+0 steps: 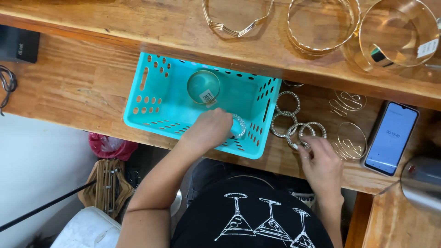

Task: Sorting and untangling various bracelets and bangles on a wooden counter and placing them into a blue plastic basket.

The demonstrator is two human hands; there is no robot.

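One sparkly silver bangle (239,125), left hand (209,129) gripping.

- We see a sparkly bangle (239,126) held upright inside the turquoise basket (158,115), at its 4 o'clock corner.
- We see a stone-set bangle (297,133) flat on the wood, at 3 o'clock of the basket.
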